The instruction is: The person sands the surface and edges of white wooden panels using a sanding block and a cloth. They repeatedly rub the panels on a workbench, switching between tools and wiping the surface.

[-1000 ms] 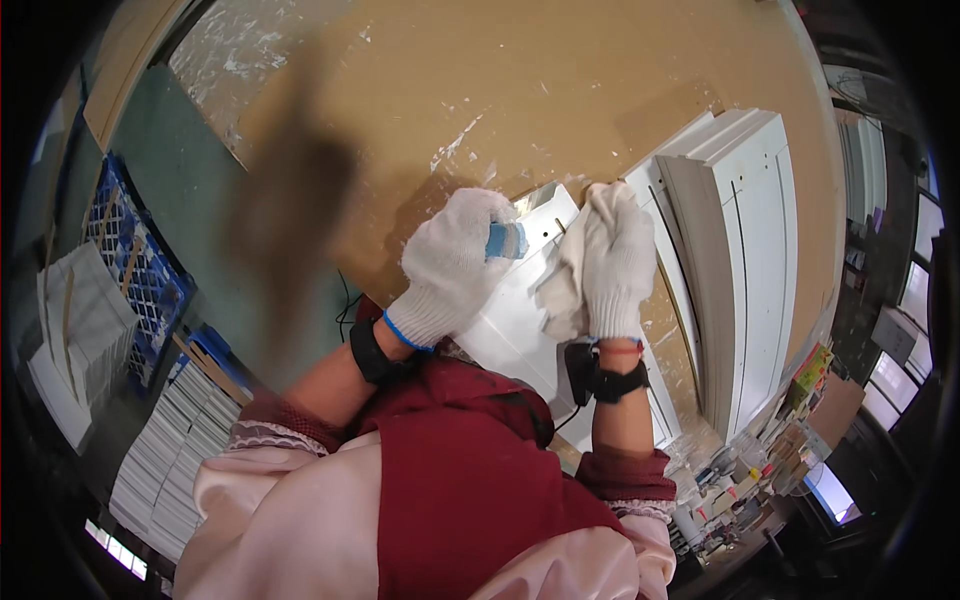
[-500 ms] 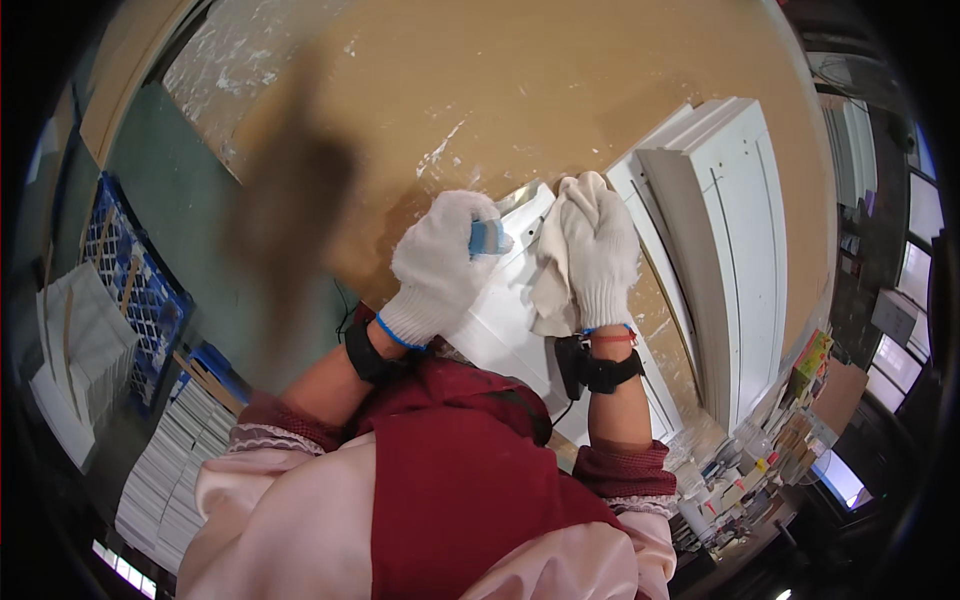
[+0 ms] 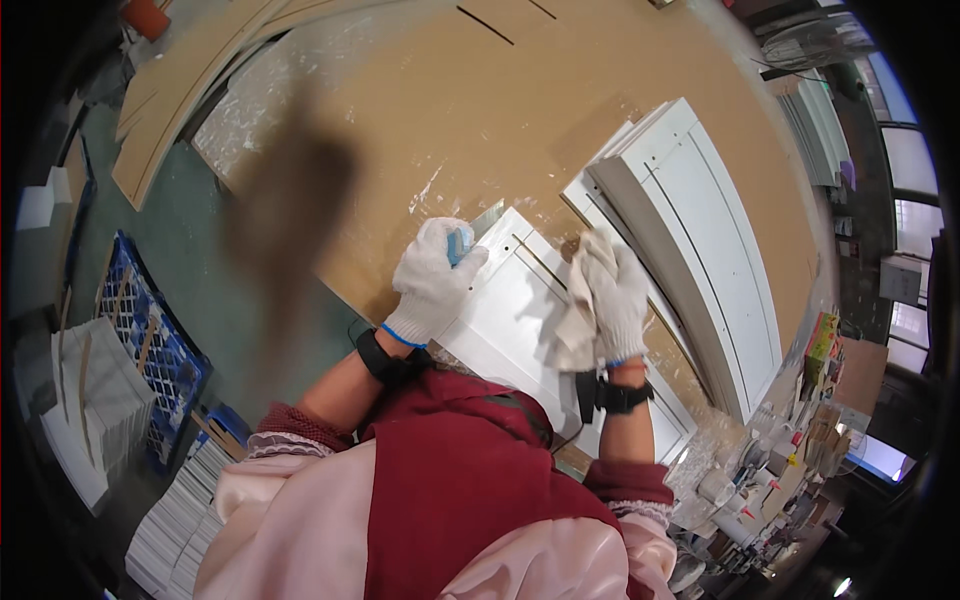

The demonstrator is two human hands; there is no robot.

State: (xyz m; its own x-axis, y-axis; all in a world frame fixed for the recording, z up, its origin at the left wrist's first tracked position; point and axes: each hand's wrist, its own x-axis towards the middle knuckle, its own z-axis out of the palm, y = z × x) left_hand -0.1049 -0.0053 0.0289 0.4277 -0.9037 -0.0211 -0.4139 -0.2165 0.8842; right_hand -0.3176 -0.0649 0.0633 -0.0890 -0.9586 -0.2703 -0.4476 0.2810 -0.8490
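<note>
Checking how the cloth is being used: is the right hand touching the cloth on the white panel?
Touching. The head view shows the gloved right hand pressed flat on the crumpled cloth, which lies on the white panel; no gap shows.

Worktop (image 3: 420, 110): brown board surface, smeared with white streaks. White panelled door (image 3: 510, 310) lies flat at its near edge. Stack of white panels (image 3: 700, 240) lies just right of that door, partly overlapping it.

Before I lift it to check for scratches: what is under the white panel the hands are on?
The white panel lies flat on a brown board. The board beneath is hidden; left hand and right hand rest on top.
</note>
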